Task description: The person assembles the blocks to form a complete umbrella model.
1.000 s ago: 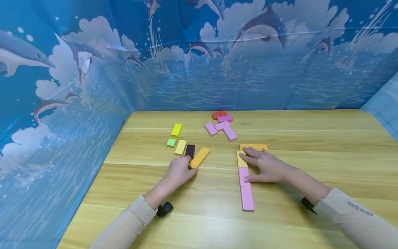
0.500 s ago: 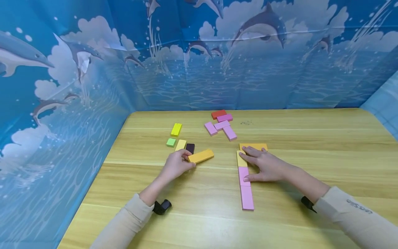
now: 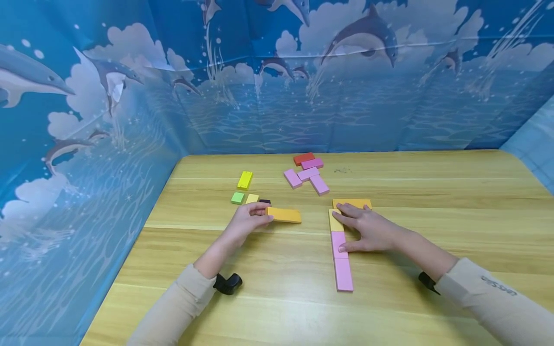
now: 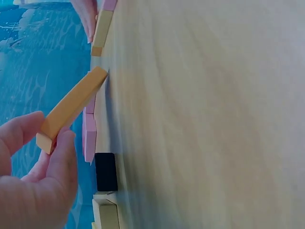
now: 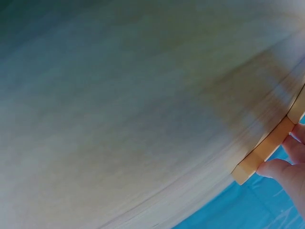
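Note:
My left hand (image 3: 242,225) pinches one end of an orange block (image 3: 283,215) between thumb and fingers. In the left wrist view the held block (image 4: 74,102) tilts above the table. My right hand (image 3: 368,229) rests with spread fingers on a line of blocks. At its far end another orange block (image 3: 361,203) lies crosswise, under the fingertips. Below that come a pale yellow block (image 3: 335,223) and two pink blocks (image 3: 343,276), end to end. The right thumb touches the upper pink block (image 3: 337,240). The right wrist view shows fingers against the orange block (image 5: 264,150).
Left of centre lie a bright yellow block (image 3: 245,180), a green block (image 3: 237,198), a pale yellow block (image 3: 252,198) and a dark block (image 3: 265,202). Several pink blocks (image 3: 319,185) and a red block (image 3: 304,159) are further back. A dolphin-print curtain (image 3: 277,115) borders the wooden table (image 3: 277,307).
The left hand has lifted the orange block away from beside the dark block and turned it from slanted to nearly crosswise. The right hand has stayed on the line of blocks.

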Available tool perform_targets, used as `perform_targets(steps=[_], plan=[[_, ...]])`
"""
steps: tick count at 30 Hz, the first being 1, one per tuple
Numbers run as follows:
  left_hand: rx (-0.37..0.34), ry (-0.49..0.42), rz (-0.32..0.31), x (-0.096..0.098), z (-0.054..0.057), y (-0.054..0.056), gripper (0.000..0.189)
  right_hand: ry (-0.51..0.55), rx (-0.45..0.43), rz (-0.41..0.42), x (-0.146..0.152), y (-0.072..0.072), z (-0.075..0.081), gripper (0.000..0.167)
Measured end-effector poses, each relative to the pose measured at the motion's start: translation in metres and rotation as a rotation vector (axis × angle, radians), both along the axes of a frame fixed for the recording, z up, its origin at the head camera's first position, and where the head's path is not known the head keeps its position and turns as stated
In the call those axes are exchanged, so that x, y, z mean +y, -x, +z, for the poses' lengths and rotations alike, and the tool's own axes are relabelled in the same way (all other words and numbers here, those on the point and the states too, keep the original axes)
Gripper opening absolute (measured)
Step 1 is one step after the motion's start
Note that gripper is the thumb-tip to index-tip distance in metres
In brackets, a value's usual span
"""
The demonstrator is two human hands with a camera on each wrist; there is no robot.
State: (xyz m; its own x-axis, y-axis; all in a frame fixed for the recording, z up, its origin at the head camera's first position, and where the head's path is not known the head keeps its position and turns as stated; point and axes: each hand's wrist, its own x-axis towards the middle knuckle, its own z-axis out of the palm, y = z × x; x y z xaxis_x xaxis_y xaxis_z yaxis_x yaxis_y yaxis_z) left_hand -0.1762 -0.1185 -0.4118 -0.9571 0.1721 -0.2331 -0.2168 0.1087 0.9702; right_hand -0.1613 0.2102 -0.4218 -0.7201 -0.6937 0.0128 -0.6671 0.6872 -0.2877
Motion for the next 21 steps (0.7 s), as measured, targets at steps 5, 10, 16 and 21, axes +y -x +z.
perform_targets(steps=[5, 10, 16, 21], plan=[[-0.047, -0.064, 0.016, 0.005, 0.005, 0.005, 0.039, -0.002, -0.005, -0.003, 0.0, 0.0, 0.0, 0.089], [-0.059, -0.108, -0.003, 0.012, 0.007, 0.012, 0.042, 0.006, -0.005, -0.002, 0.0, 0.0, -0.001, 0.089], [-0.07, -0.128, -0.009, 0.027, 0.01, 0.019, 0.043, 0.005, -0.002, -0.004, 0.0, 0.0, -0.001, 0.089], [-0.09, -0.145, -0.019, 0.043, 0.01, 0.024, 0.044, 0.009, 0.0, -0.004, 0.0, 0.0, -0.001, 0.088]])
